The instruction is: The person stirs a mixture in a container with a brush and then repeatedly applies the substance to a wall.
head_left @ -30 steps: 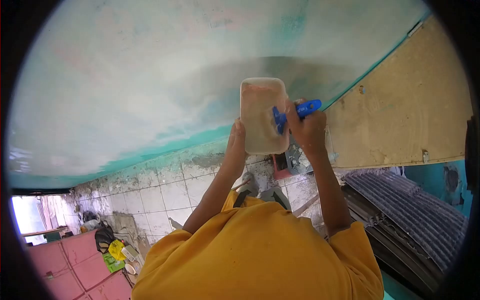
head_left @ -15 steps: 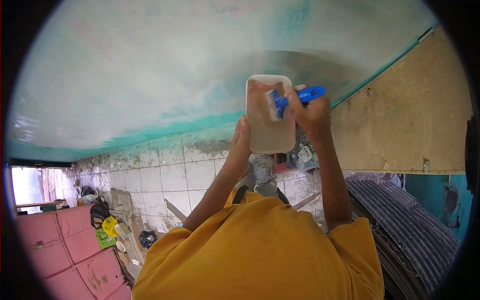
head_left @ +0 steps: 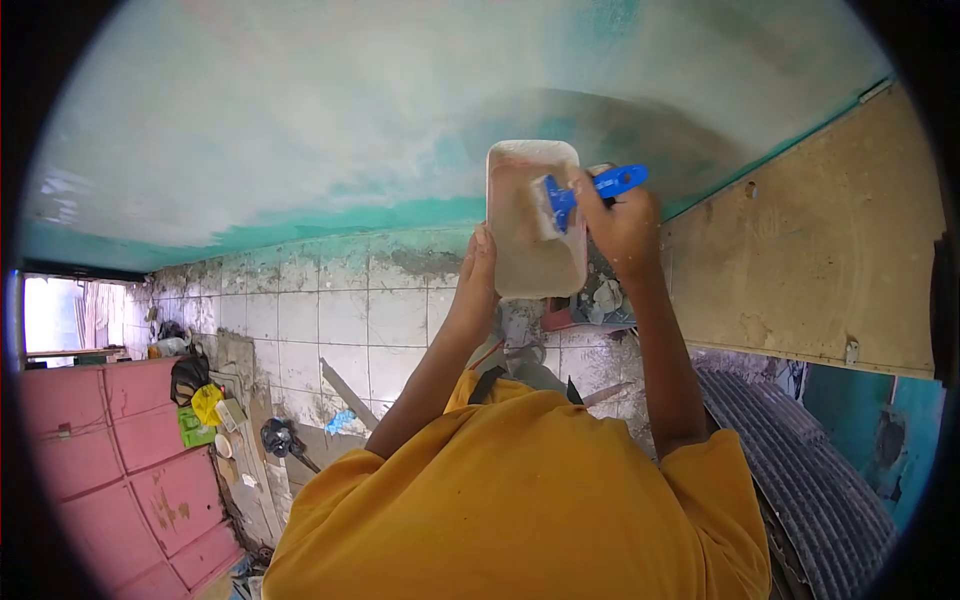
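A shallow whitish tray [head_left: 533, 149] is tilted in front of me, its inside coated with pale, beige-grey wet material. My left hand [head_left: 480, 266] grips its left edge, thumb along the rim. Wrapped round the blue handle of a wide paintbrush [head_left: 561, 206] are the fingers of my right hand [head_left: 627, 228]. The brush's pale bristles overlap the inside of the tray, near its upper right. Behind the tray is a wall [head_left: 330, 120] with white and teal paint, blotchy in places.
White tiles [head_left: 395, 345] run below the painted wall. To the right are a wooden panel [head_left: 800, 240] and stacked corrugated sheets [head_left: 800, 470]. At left, pink panels [head_left: 140, 470] lie near a black bag [head_left: 189, 378], a yellow bag [head_left: 207, 404] and a light blue crumpled item [head_left: 341, 421].
My view has shifted slightly, bringing the light blue item beside my left arm into sight. Both hands keep hold of the tray and paintbrush, with the bristles still over the tray.
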`<action>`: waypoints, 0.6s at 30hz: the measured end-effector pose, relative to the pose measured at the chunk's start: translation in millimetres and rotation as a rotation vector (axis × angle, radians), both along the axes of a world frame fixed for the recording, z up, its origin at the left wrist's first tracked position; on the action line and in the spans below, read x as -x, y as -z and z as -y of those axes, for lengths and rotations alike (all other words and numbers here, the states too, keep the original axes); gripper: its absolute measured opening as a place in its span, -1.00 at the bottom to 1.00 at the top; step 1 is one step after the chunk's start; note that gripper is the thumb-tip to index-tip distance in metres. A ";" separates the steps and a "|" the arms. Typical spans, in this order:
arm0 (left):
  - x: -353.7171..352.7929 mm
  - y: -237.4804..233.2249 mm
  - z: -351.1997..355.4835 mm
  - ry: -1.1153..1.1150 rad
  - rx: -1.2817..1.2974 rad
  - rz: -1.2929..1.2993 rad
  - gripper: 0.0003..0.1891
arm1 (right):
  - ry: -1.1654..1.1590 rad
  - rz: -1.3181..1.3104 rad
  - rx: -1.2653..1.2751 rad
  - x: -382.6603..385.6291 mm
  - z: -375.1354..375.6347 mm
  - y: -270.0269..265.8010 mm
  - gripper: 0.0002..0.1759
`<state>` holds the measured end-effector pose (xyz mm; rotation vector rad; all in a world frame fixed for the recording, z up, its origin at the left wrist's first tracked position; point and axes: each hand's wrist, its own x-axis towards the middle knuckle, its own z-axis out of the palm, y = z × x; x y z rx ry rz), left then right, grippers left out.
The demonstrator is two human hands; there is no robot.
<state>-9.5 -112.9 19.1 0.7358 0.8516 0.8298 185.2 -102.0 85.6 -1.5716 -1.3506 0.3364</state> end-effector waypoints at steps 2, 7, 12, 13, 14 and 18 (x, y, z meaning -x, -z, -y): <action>3.3 0.8 2.0 0.000 -0.042 -0.010 -0.13 | -0.168 0.077 0.043 3.3 3.5 7.4 -0.70; 6.5 7.5 5.7 -0.034 -0.017 -0.028 -0.12 | -0.098 -0.046 0.002 8.7 -2.6 3.8 -0.67; 19.4 21.2 -3.4 -0.037 -0.010 -0.048 -0.12 | -0.260 0.100 -0.019 26.3 -13.0 14.8 -0.67; 23.3 20.1 -6.5 -0.045 -0.023 0.013 -0.12 | -0.265 0.104 -0.021 23.5 -17.1 19.2 -0.67; 27.8 19.1 -10.0 -0.053 -0.035 0.073 -0.12 | -0.199 0.110 0.018 20.5 -20.9 22.3 -0.67; 41.2 19.6 -26.9 -0.086 -0.056 0.016 -0.12 | -0.077 0.101 0.063 52.3 -52.0 5.4 -0.68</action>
